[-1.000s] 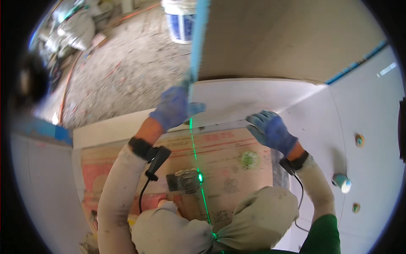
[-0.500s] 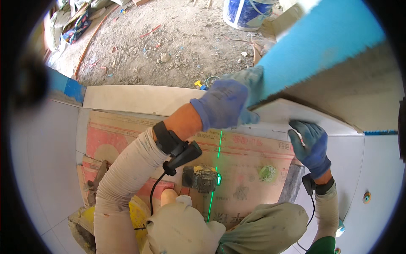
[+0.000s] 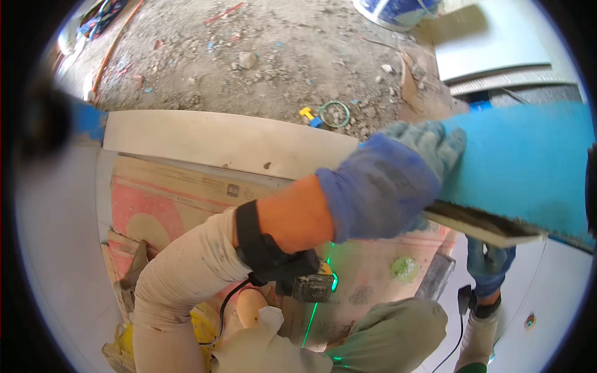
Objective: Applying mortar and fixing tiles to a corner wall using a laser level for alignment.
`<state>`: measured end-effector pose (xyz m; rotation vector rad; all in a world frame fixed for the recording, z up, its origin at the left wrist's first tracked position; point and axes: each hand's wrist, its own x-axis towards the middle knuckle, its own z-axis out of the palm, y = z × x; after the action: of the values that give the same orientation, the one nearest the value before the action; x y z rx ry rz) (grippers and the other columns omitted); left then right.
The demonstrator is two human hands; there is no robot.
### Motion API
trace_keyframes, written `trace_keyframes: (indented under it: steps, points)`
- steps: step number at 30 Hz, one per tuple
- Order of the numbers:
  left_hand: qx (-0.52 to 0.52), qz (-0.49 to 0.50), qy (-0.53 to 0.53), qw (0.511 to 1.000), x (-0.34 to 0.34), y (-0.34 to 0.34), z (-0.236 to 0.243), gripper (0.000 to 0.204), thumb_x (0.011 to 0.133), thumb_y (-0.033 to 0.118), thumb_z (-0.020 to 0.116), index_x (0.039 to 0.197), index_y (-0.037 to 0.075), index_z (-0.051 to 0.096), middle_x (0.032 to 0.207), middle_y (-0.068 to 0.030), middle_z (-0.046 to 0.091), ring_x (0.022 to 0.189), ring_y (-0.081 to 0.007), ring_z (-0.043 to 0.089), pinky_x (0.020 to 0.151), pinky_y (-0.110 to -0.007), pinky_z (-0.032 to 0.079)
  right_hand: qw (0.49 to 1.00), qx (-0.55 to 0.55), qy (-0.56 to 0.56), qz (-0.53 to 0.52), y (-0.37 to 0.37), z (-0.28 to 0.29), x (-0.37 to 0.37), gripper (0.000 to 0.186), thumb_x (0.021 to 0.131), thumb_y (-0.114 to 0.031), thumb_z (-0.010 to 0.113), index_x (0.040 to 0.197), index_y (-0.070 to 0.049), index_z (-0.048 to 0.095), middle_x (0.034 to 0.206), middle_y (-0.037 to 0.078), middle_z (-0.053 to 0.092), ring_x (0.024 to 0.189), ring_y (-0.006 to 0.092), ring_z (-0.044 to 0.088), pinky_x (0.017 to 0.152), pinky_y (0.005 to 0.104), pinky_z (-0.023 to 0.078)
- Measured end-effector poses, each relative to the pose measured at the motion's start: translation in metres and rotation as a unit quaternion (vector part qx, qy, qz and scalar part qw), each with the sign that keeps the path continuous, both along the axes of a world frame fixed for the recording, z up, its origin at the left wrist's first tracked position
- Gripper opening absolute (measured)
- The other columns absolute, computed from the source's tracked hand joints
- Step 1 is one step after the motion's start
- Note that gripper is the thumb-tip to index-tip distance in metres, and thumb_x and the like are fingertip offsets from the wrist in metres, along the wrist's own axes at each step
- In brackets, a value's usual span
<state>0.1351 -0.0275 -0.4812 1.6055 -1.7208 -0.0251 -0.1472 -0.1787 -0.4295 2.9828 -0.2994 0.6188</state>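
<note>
My left hand, in a blue-grey work glove, wraps round the left end of a pale tile piece. Its fingers lie over a blue-coated face, and the fingertips below are partly hidden. Dark, rough mortar shows between the tile's edge and the blue face. Whether these two are one piece cannot be told. Just under the tile's right part is my right hand, gloved as well, its fingers largely covered by the tile. A laser level throws a green line across the cardboard below my left wrist.
Printed cardboard covers the floor before my knees. A long pale sill strip borders rubble ground beyond. There lie a yellow-and-blue fitting and a green ring. A blue-and-white bucket stands far off. White tiled wall rises at right.
My left hand has shifted right along with the tile end. The tile has tipped so its edge shows, and my right hand is lower, beneath it. The view has also moved.
</note>
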Motion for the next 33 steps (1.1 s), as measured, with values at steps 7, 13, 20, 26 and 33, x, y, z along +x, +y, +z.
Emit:
trace_keyframes:
  steps: [7, 13, 20, 26, 33]
  points:
    - [0.052, 0.001, 0.056, 0.997, 0.003, 0.015, 0.008, 0.092, 0.074, 0.031, 0.084, 0.147, -0.004, 0.038, 0.143, -0.0263, 0.05, 0.128, -0.0425, 0.054, 0.109, -0.045, 0.044, 0.985, 0.162, 0.053, -0.038, 0.011, -0.02, 0.0, 0.024, 0.084, -0.009, 0.076, 0.107, -0.004, 0.07, 0.103, 0.017, 0.072, 0.087, 0.0332, 0.069, 0.076, 0.0397, 0.053]
    - [0.17, 0.05, -0.027, 0.984, -0.012, 0.018, 0.022, 0.093, 0.076, 0.042, 0.083, 0.148, 0.002, 0.039, 0.145, -0.024, 0.05, 0.123, -0.0439, 0.056, 0.104, -0.046, 0.047, 0.936, 0.082, 0.158, -0.305, 0.038, -0.129, -0.222, 0.07, 0.088, -0.028, 0.073, 0.147, -0.002, 0.044, 0.141, 0.028, 0.053, 0.129, 0.0421, 0.053, 0.104, 0.0468, 0.047]
    - [0.236, 0.02, -0.085, 0.968, -0.011, 0.019, 0.049, 0.086, 0.082, 0.059, 0.071, 0.14, 0.0, 0.047, 0.133, -0.0246, 0.058, 0.119, -0.0411, 0.06, 0.1, -0.047, 0.048, 0.788, 0.367, 0.073, -0.488, 0.106, -0.165, -0.319, 0.09, 0.087, -0.025, 0.073, 0.158, -0.003, 0.023, 0.152, 0.028, 0.043, 0.138, 0.0416, 0.046, 0.11, 0.0422, 0.044]
    - [0.289, 0.047, -0.124, 0.948, -0.019, 0.016, 0.059, 0.086, 0.085, 0.061, 0.067, 0.138, -0.003, 0.048, 0.133, -0.0267, 0.057, 0.12, -0.0421, 0.059, 0.1, -0.048, 0.047, 0.759, 0.392, 0.007, -0.521, 0.11, -0.155, -0.306, 0.101, 0.08, -0.026, 0.079, 0.16, -0.007, 0.02, 0.145, 0.028, 0.051, 0.13, 0.0408, 0.055, 0.103, 0.0437, 0.048]
    - [0.426, 0.058, -0.173, 0.886, 0.019, 0.049, 0.111, 0.084, 0.089, 0.057, 0.064, 0.144, -0.004, 0.044, 0.144, -0.0264, 0.052, 0.132, -0.0412, 0.051, 0.11, -0.046, 0.04, 0.728, 0.418, 0.068, -0.539, 0.125, -0.096, -0.341, 0.097, 0.074, -0.032, 0.082, 0.155, -0.007, 0.033, 0.132, 0.026, 0.063, 0.122, 0.0411, 0.061, 0.097, 0.0463, 0.051]
